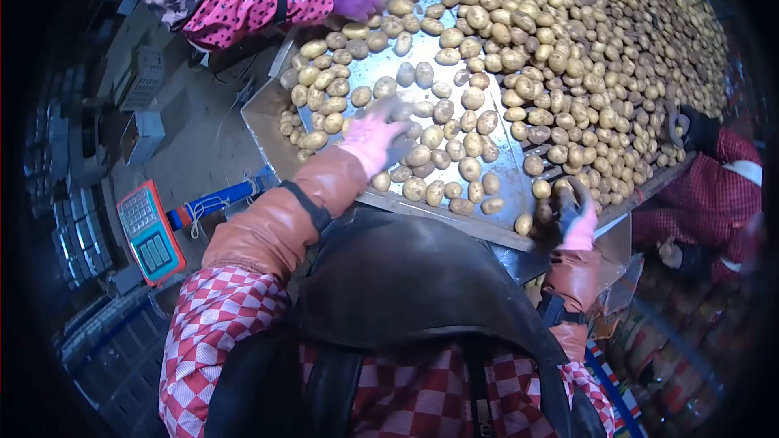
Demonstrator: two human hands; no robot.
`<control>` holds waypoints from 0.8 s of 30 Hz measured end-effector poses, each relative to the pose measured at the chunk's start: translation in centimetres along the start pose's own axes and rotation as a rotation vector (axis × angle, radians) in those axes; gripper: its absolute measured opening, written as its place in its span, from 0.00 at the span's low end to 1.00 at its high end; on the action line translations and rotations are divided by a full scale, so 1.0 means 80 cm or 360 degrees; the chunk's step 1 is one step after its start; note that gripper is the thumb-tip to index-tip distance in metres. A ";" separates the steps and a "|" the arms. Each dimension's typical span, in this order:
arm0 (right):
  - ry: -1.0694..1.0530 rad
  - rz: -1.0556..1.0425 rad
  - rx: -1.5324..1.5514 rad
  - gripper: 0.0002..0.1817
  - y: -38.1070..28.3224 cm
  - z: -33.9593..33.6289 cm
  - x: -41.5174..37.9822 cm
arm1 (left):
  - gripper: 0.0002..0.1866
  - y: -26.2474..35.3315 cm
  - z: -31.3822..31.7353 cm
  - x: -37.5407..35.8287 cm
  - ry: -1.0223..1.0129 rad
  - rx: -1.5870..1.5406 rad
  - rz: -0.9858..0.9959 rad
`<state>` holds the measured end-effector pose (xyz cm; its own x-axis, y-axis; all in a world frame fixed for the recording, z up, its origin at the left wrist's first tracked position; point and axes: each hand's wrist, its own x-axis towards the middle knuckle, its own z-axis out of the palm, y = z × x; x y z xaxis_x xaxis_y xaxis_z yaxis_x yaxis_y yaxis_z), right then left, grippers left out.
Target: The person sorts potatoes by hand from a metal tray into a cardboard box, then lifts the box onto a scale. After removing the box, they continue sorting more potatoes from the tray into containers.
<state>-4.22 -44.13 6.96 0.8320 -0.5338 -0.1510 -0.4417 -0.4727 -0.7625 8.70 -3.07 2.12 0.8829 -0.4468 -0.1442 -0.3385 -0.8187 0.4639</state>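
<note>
Potatoes [519,57] cover the metal sorting table [389,65] from near to far, firm, rounded, dusty, probably best cupped whole. The left hand [375,136], fingers spread, rests on the near-left ones; the right hand [574,215] curls around one at the near-right edge.

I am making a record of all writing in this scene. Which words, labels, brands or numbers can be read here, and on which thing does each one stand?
No text can be read in this picture.
Scale on the floor: its blue panels and keypad carry marks, too small and blurred to read.
Bags at lower right: coloured print, blurred, not readable.
Crates at left: no legible marking.
</note>
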 end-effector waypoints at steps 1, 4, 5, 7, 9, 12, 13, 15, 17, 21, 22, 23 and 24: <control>-0.0143 -0.0047 -0.0004 0.19 -0.024 0.015 0.002 | 0.20 -0.019 -0.011 -0.012 0.0104 0.0483 0.0150; -0.0448 -0.0206 -0.0091 0.18 -0.019 0.049 0.018 | 0.13 -0.051 -0.024 -0.042 0.0310 0.0269 -0.0311; -0.0539 -0.0230 -0.0025 0.18 -0.016 0.059 0.021 | 0.13 -0.049 -0.019 -0.051 0.0316 0.0268 -0.0348; -0.0596 0.0171 -0.0596 0.24 -0.077 0.086 0.012 | 0.15 -0.011 -0.020 -0.046 0.0539 0.0202 -0.0488; -0.0839 -0.0027 -0.0650 0.35 0.015 0.146 0.028 | 0.17 0.031 0.002 -0.034 -0.0097 0.0001 -0.0042; -0.0951 -0.0022 -0.1092 0.44 -0.100 0.195 -0.024 | 0.24 0.048 0.005 -0.032 -0.0060 0.0238 0.0844; -0.1005 -0.0148 -0.0961 0.47 -0.114 0.201 -0.025 | 0.25 0.027 0.010 -0.030 -0.0019 0.0214 0.0800; -0.1151 -0.0269 -0.0575 0.39 -0.107 0.198 0.004 | 0.26 -0.001 0.008 -0.035 0.0031 0.0203 0.0747; -0.1026 -0.0544 0.0068 0.32 -0.044 0.217 0.048 | 0.21 -0.010 -0.004 -0.049 0.0077 0.0422 0.0158; -0.0185 -0.0534 -0.0407 0.31 -0.122 0.170 0.124 | 0.15 -0.028 -0.032 -0.020 0.0139 0.0313 -0.0456; -0.0008 -0.0729 -0.0735 0.36 -0.111 0.178 0.126 | 0.13 -0.024 -0.047 -0.007 0.0434 0.0281 -0.0338; -0.0133 -0.0797 -0.0785 0.39 -0.064 0.209 0.135 | 0.11 -0.024 -0.059 0.010 0.0729 0.0248 -0.0216; -0.0217 -0.0810 -0.1079 0.40 -0.089 0.216 0.104 | 0.12 -0.045 -0.057 0.041 0.0612 0.0246 -0.0332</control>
<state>11.62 -33.09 0.29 0.9972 -0.0749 0.0001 -0.0729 -0.9719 -0.2238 14.30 0.06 3.94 0.9840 -0.1246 0.1276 -0.1597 -0.9341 0.3193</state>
